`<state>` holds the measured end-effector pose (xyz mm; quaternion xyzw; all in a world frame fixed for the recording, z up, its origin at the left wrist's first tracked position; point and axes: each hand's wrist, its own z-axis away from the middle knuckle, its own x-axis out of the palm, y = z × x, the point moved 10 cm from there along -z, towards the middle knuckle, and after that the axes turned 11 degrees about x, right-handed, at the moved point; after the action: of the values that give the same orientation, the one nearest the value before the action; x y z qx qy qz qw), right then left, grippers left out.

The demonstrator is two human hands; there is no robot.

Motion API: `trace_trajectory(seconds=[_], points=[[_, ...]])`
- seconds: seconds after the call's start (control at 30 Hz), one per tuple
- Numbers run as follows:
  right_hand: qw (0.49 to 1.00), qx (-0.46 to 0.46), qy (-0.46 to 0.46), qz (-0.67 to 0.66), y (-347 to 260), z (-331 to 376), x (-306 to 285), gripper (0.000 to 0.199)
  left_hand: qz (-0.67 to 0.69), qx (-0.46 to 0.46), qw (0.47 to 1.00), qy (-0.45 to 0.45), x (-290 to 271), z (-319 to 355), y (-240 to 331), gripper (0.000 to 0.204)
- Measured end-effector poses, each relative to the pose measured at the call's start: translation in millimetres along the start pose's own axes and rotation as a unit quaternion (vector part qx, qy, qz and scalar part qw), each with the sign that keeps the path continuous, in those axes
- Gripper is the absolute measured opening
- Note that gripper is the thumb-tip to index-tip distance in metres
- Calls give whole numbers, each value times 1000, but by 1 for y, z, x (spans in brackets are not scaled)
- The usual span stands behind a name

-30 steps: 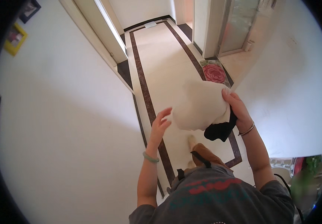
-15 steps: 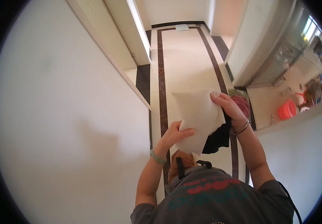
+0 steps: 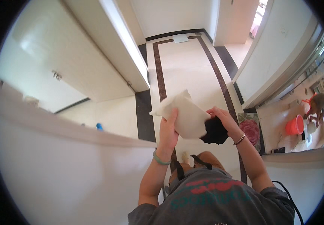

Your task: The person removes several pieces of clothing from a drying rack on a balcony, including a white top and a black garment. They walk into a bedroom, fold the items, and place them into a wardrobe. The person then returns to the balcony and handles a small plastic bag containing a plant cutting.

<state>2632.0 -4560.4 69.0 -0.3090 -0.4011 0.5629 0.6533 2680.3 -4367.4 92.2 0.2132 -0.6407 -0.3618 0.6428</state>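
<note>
My left hand [image 3: 168,130] grips the left side of a white cloth [image 3: 186,114] held out in front of me at chest height. My right hand [image 3: 224,120] holds the cloth's right side together with a black piece of fabric [image 3: 214,131] that hangs below my fingers. Both hands are close together, the cloth folded or bunched between them. I wear a green band on the left wrist and a thin bracelet on the right.
I stand in a hallway with a cream floor and dark border stripes [image 3: 158,71]. A white door [image 3: 87,63] is at left, a flowered mat [image 3: 249,129] at right by a doorway. Beyond it stands a red bucket [image 3: 294,125] near a person [image 3: 317,107].
I have walked on down the hallway and the view has turned. My left hand, apart from the cloth a second ago, now grips it, and the cloth is gathered tighter between both hands.
</note>
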Motion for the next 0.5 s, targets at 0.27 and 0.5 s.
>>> trace_trajectory(seconds=[0.27,0.5], points=[[978,78,-182,-70,-57,-153,-3,58,53,-66,996,10,29,-205,-25,36],[970,87,-140,-180,-156,-329,-74,56,-105,-99,986,-81,82,-353,-34,41]])
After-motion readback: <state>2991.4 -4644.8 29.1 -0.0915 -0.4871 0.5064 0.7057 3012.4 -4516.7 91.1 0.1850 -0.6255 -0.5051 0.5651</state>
